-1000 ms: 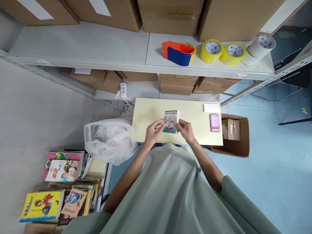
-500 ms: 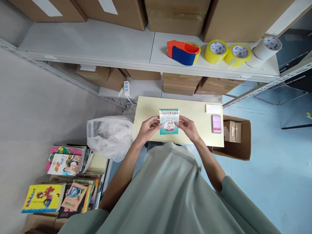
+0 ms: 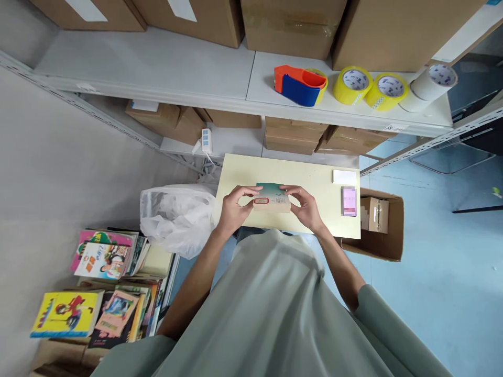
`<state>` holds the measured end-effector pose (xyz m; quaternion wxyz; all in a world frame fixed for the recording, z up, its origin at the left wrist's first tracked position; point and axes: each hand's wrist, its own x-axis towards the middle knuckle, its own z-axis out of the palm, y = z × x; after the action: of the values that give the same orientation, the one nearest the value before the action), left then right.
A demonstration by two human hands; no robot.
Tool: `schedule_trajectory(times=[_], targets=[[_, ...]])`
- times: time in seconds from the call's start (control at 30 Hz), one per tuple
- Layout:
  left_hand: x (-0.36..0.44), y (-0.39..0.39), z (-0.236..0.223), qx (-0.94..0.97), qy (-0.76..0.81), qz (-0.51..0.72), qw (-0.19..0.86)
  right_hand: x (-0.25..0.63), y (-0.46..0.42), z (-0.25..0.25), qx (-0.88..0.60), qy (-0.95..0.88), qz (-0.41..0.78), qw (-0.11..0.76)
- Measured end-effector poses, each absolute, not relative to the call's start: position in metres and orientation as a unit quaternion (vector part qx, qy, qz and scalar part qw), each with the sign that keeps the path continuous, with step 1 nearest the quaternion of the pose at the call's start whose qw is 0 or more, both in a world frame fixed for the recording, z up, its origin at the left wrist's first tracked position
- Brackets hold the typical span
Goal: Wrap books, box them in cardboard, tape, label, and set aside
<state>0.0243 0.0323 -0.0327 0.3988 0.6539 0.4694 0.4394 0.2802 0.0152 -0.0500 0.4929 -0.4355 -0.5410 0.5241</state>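
A small thick book [image 3: 272, 198] is held in front of me over the cream tabletop [image 3: 251, 166]. Its teal and pale cover faces up with a red-outlined stamp at the left, and its page edge is turned toward me. My left hand [image 3: 234, 208] grips the left side, thumb low and fingers along the top. On the right side, my right hand [image 3: 306, 208] holds the book in the same way. At the table's right end lie a phone [image 3: 348, 201] with a pixelated screen and a small white box [image 3: 344, 177].
Left of the table sits a white plastic bag [image 3: 176, 220], with stacked books [image 3: 106, 259] below it. An open carton [image 3: 395, 225] stands at the right. The shelf [image 3: 157, 63] ahead carries cartons, a tape dispenser [image 3: 301, 86] and tape rolls [image 3: 351, 86].
The book's front cover with a cartoon figure faced me earlier. Now it is turned over and tilted, showing another cover side and the page edge. Both hands still hold it.
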Motion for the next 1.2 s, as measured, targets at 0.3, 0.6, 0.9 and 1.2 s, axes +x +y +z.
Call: schedule_trajectory(times=[0.3, 0.6, 0.9, 1.2], targets=[[0.019, 0.032, -0.048, 0.553, 0.491, 0.398, 0.543, 0.282, 0.017, -0.068, -0.492, -0.485, 0.548, 0.471], [0.014, 0.031, -0.051, 0.577, 0.478, 0.345, 0.565, 0.294, 0.014, -0.072, -0.471, -0.538, 0.565, 0.411], [0.024, 0.036, -0.030, 0.547, 0.520, 0.308, 0.579, 0.287, 0.017, -0.050, -0.512, -0.483, 0.585, 0.403], [0.033, 0.039, -0.019, 0.546, 0.559, 0.312, 0.541, 0.283, 0.017, -0.035, -0.543, -0.479, 0.583, 0.367]])
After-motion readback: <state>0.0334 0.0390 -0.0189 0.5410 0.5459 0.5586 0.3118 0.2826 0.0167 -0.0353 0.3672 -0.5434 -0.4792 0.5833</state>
